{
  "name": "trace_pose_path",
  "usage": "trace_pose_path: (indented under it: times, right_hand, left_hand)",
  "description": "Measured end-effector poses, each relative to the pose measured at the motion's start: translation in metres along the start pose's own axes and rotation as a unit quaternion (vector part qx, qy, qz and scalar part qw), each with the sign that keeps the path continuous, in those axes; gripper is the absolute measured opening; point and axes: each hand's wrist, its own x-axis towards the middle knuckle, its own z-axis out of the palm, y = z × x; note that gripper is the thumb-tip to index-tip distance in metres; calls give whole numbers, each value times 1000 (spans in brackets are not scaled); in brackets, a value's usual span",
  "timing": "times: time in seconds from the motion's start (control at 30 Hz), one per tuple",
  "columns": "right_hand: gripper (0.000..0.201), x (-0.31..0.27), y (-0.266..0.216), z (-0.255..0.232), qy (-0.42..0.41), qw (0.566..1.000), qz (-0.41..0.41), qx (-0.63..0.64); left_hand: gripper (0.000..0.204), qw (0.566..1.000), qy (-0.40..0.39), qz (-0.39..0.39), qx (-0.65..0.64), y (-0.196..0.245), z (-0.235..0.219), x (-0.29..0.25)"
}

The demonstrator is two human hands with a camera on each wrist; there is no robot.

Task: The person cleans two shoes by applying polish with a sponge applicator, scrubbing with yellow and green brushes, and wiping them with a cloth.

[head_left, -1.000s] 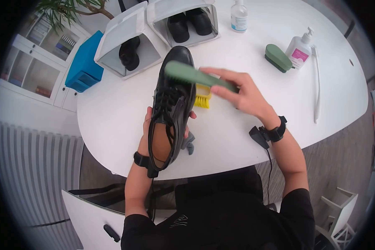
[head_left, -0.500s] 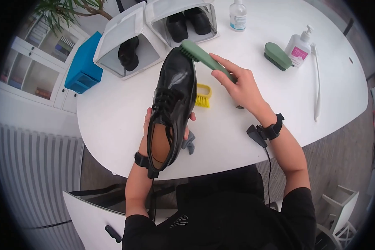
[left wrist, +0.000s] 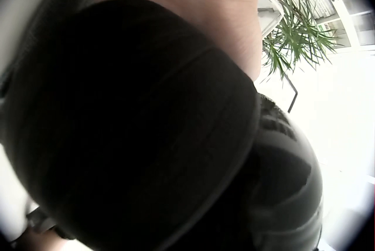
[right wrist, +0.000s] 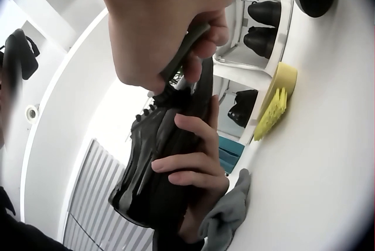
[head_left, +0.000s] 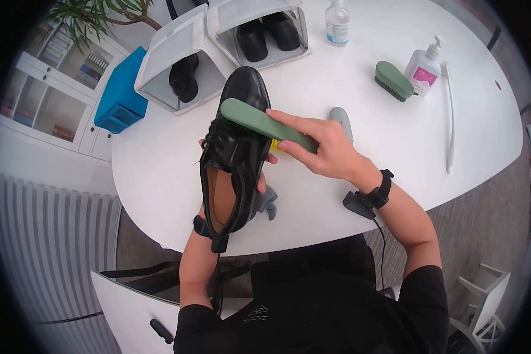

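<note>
A black leather lace-up shoe [head_left: 246,88] with a tan insole is held up over the table, toe pointing away. My left hand [right wrist: 196,163] grips it from below, fingers wrapped along its side; in the head view the shoe mostly hides that hand. My right hand [head_left: 327,146] holds a green shoe brush [head_left: 256,120] by its handle, with the brush head lying across the shoe just above the laces. The heel of the shoe fills most of the left wrist view. In the right wrist view, the brush's bristles are largely covered by the hand.
On the white table [head_left: 395,147] are a yellow brush [right wrist: 275,101], a grey cloth [head_left: 267,202], a second green brush [head_left: 394,81], a pump bottle [head_left: 423,74], a clear bottle [head_left: 337,25] and a long white stick [head_left: 449,127]. Two shoe boxes [head_left: 177,44] stand behind, beside a blue box [head_left: 121,94].
My right hand has moved the brush from the toe tip back toward the laces. The shoe has shifted slightly left, and a grey object right of the brush now shows.
</note>
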Motion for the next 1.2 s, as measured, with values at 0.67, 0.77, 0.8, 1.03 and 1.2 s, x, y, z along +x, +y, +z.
trace_pose_path:
  times: [0.67, 0.77, 0.8, 1.03, 1.2]
  right_hand:
    - [49, 1, 10, 10, 76, 991, -66, -84]
    - [49, 5, 17, 4, 128, 983, -54, -118]
    - [49, 6, 18, 1, 128, 983, -55, -118]
    - [48, 4, 11, -2, 77, 995, 63, -30]
    - [52, 0, 12, 8, 14, 996, -41, -77]
  left_hand:
    - [78, 997, 25, 4, 80, 4, -28, -12]
    - [80, 1000, -9, 10, 22, 5, -25, -12]
    - [81, 1000, -28, 6, -2, 5, -26, -12]
    - [82, 999, -40, 25, -15, 11, -29, -11]
    - [83, 998, -36, 27, -36, 9, -39, -9]
